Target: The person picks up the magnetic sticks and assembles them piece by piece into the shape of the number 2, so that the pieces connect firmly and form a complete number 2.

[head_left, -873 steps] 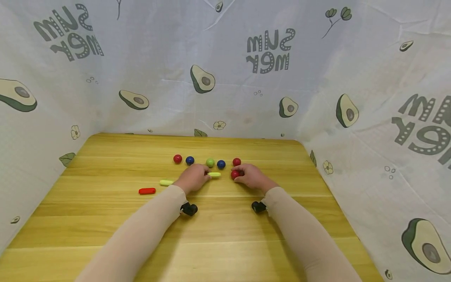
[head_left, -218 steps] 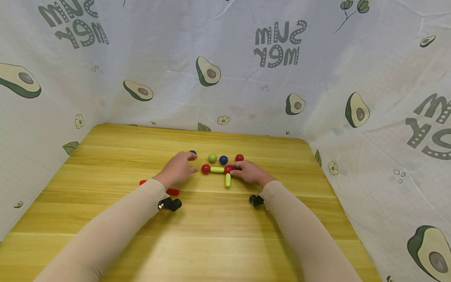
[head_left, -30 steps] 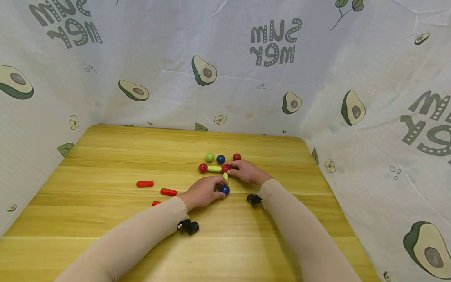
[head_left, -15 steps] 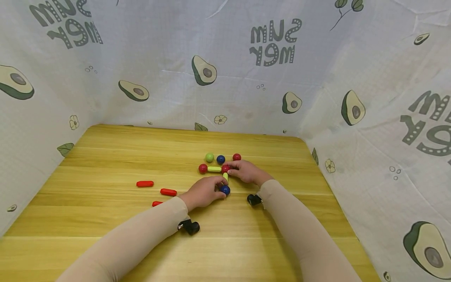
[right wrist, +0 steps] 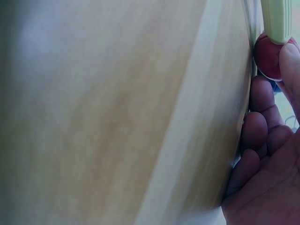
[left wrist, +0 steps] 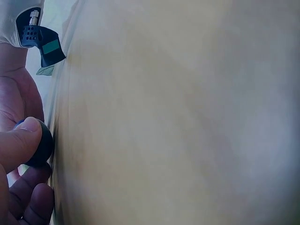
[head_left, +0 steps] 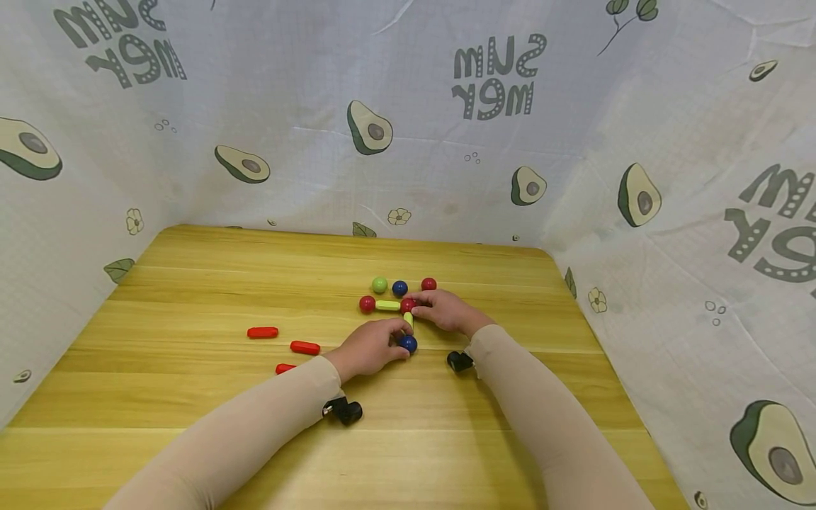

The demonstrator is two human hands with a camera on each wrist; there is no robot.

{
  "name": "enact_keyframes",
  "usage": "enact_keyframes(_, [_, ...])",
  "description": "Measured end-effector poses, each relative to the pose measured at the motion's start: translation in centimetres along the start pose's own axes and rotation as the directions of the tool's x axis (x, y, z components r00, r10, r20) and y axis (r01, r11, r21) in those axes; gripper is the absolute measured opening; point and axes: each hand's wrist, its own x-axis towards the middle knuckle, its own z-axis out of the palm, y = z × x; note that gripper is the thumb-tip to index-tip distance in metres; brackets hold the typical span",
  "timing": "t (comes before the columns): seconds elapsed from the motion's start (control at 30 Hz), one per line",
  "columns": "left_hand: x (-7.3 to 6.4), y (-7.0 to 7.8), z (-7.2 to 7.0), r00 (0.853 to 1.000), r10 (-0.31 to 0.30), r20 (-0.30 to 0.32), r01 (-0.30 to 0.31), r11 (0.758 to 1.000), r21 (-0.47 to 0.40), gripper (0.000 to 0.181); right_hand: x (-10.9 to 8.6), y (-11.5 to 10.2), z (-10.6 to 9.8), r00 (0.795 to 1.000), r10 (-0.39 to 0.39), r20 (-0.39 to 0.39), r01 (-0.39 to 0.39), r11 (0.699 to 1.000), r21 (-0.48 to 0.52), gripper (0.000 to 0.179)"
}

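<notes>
My left hand pinches a blue ball between thumb and fingers, at the near end of a yellow-green rod. In the left wrist view the thumb presses on that ball's side. My right hand pinches a red ball at the corner where two yellow-green rods meet. The right wrist view shows one rod butted against this red ball. From the corner the other rod runs left to a second red ball. Left fingers partly cover the near rod.
Behind the joined pieces a green ball, a blue ball and a red ball lie in a row. Left of my left hand are red rods, one partly under the sleeve. A patterned cloth surrounds the wooden table.
Over the last second both hands stay almost still, the blue ball shifting very slightly right. Since the older frames, two rods, red balls and the blue ball have come together in an L shape.
</notes>
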Motion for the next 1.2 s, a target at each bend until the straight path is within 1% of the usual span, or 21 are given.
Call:
enact_keyframes(0.23, [-0.1, 0.1, -0.1, 1.0, -0.008, 0.002, 0.008, 1.0, -0.004, 0.032, 0.1, 0.1, 0.1, 1.0, 0.017, 0.006, -0.017, 1.0, -0.005, 0.04])
enact_keyframes(0.53, [-0.1, 0.1, -0.1, 1.0, -0.001, -0.004, 0.001, 1.0, -0.002, 0.032, 0.3, 0.3, 0.2, 1.0, 0.01, 0.005, -0.01, 1.0, -0.004, 0.04])
enact_keyframes(0.87, [-0.1, 0.0, 0.0, 1.0, 0.0, 0.002, 0.0, 1.0, -0.008, 0.032, 0.4, 0.3, 0.0, 1.0, 0.005, 0.012, -0.005, 1.0, -0.029, 0.041])
enact_keyframes(1.03, [-0.5, 0.0, -0.7, 1.0, 0.001, 0.017, -0.001, 1.0, -0.006, 0.035, 0.5, 0.4, 0.0, 1.0, -0.006, 0.017, 0.007, 0.999, -0.032, 0.041])
enact_keyframes(1.2, [-1.1, -0.1, -2.3, 1.0, 0.018, 0.008, -0.018, 0.999, 0.026, 0.042, 0.6, 0.6, 0.1, 1.0, -0.015, 0.015, 0.016, 0.999, -0.029, 0.041])
